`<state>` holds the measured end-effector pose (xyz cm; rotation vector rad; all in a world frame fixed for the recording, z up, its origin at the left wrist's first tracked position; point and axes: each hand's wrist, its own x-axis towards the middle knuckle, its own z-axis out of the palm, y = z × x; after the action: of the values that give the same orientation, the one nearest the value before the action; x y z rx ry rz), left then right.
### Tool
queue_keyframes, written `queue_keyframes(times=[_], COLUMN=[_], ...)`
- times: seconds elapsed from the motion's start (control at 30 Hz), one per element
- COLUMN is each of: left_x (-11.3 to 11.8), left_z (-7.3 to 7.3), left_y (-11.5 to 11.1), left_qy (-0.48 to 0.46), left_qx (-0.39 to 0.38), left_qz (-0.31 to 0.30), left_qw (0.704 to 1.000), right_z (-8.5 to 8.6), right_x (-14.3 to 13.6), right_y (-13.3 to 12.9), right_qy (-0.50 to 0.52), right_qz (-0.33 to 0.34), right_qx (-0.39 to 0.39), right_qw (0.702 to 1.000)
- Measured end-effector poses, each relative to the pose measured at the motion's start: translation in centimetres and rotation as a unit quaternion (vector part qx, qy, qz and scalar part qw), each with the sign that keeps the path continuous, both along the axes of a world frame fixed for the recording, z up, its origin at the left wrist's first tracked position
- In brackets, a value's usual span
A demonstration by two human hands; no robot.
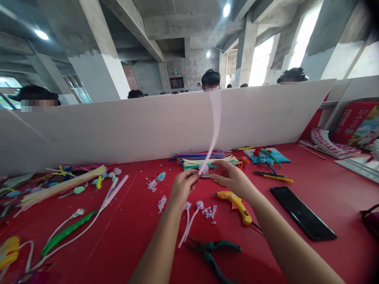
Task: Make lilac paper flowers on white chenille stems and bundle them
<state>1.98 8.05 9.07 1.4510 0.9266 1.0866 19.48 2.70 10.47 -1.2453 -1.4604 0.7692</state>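
My left hand (184, 189) is closed, thumb and forefinger pinching the lower end of a pale lilac pipe cleaner (215, 126). Its upper part stands up in front of the white board and is smeared by motion. A small lilac tuft (204, 169) shows just beyond those fingertips. My right hand (232, 179) hovers close by on the right, its fingers curved and apart with nothing visible between them. Below the hands lie two lilac pipe cleaner stems with curled heads (199, 205) and a little heap of cut lilac pieces (210, 212).
A yellow glue gun (237, 205), green-handled pliers (213, 248) and a black phone (302, 213) lie on the red table (118, 236). Bundled pipe cleaners (207, 159) sit against the white board (133, 130). A white cable (77, 238) crosses the left side. People sit beyond the board.
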Motion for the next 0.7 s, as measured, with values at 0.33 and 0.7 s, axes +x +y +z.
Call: queue_keyframes(times=[0.33, 0.7], left_x=[1.4, 1.4], left_z=[0.3, 0.0], left_y=[-2.9, -3.1], left_qy=[0.260, 0.308], left_qx=[0.396, 0.517], left_qz=[0.107, 0.143], left_qw=[0.874, 0.786], right_z=[-0.8, 0.0], right_x=[-1.9, -2.3], right_y=[0.5, 0.0], right_qy=[0.125, 0.115], right_qz=[-0.015, -0.014], right_qx=[0.063, 0.070], right_qw=[0.990, 0.991])
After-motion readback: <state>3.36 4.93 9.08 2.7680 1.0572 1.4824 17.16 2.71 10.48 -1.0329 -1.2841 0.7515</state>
